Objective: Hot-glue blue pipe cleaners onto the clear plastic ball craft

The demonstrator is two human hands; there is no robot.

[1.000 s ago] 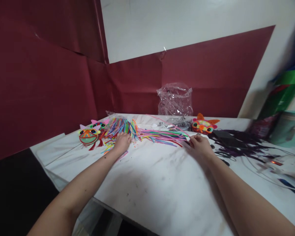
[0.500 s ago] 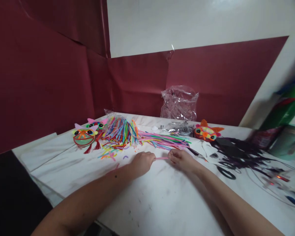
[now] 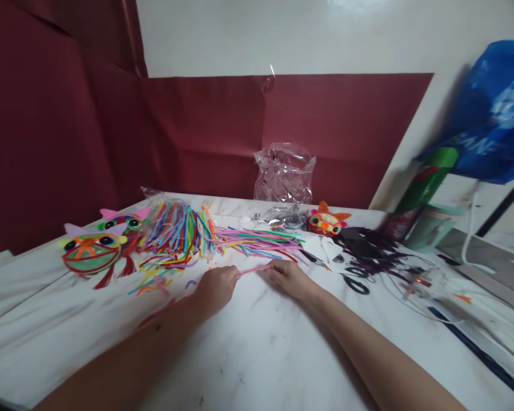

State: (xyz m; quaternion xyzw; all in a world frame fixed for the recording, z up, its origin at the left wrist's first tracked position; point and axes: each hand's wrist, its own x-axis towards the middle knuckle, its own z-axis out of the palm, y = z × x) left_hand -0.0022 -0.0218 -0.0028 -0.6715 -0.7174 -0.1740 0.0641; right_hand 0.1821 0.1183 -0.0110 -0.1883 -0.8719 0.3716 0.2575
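A pink pipe cleaner (image 3: 256,268) is stretched between my two hands just above the white table (image 3: 282,354). My left hand (image 3: 216,287) is closed and pinches its left end. My right hand (image 3: 288,275) is closed on its right end. Just beyond my hands lies a spread of coloured pipe cleaners (image 3: 257,240), and a thicker bundle of them (image 3: 177,228) sits in a clear bag to the left. Short cut pieces (image 3: 154,279) are scattered near my left hand.
Two pipe-cleaner masks (image 3: 89,254) lie at the far left, a third mask (image 3: 328,221) at the back. A crumpled clear plastic bag (image 3: 284,171) leans on the red wall. Black scraps and cables (image 3: 368,251), a green can (image 3: 426,180) and a blue bag (image 3: 492,114) are on the right.
Both hands left the pile of pipe cleaners and came together nearer to me, each pinching an end of one pink pipe cleaner. The view has swung to the right.
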